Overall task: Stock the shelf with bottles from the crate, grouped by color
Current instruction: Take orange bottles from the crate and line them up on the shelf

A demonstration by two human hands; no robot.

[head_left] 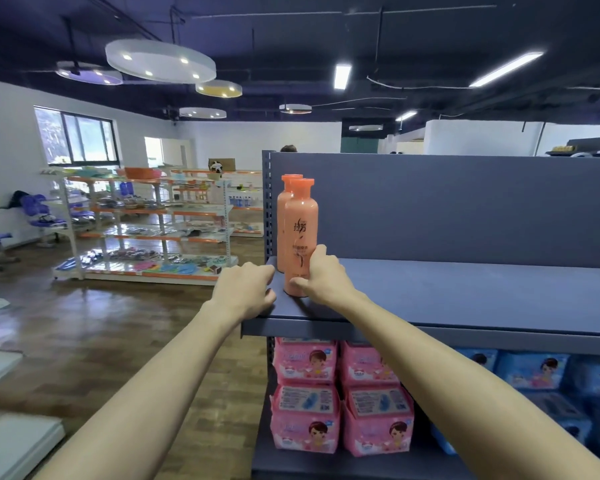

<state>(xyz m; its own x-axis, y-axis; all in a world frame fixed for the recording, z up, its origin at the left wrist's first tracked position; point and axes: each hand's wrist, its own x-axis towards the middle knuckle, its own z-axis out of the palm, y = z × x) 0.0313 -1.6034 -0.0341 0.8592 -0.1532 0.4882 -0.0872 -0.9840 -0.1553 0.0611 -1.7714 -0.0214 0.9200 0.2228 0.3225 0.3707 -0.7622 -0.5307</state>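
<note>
Bottles of smooth, glossy orange plastic, tall and round with flared caps, stand upright at the dark matte metal shelf's (pixel 465 292) left end. The front bottle (pixel 300 237) is grasped low by the right hand (pixel 321 277); the second bottle (pixel 284 216) stands just behind. The left hand (pixel 246 289) rests with fingers curled on the shelf corner. Pink packs (pixel 305 393) sit below; wood floor (pixel 94 327) lies left.

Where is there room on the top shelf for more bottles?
The grey metal top shelf is bare from the front orange plastic bottle rightwards. Its left corner is crowded: second orange bottle behind, right hand gripping the front one, left hand at the edge.
</note>
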